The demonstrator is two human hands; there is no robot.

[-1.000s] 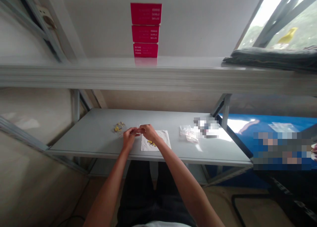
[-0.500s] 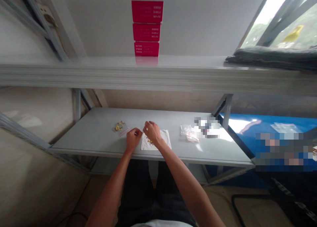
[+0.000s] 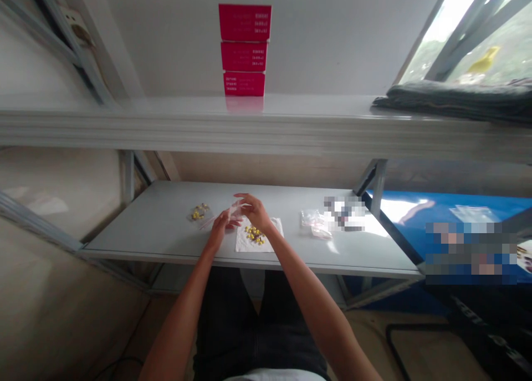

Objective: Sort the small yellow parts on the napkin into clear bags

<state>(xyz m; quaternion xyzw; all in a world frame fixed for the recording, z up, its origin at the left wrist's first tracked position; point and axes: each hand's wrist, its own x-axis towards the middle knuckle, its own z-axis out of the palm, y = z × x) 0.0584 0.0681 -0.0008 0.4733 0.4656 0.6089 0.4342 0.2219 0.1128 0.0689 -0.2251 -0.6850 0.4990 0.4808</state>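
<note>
1. head view: the left hand (image 3: 218, 232) has its fingers (image 3: 228, 221) closed on a small clear plastic bag (image 3: 233, 209). the right hand (image 3: 255, 212) has its fingers at the bag's upper end; whether they grip it cannot be told.
2. the bag hangs between the hands, above a white napkin (image 3: 272, 242); it looks thin and limp.
3. risk: a loose pinch could drop the bag, and a low wrist could scatter the yellow pieces (image 3: 253, 234) on the napkin.
4. a second small bag (image 3: 199, 211) of yellow pieces lies on the grey table (image 3: 137, 228), left of the hands.
</note>
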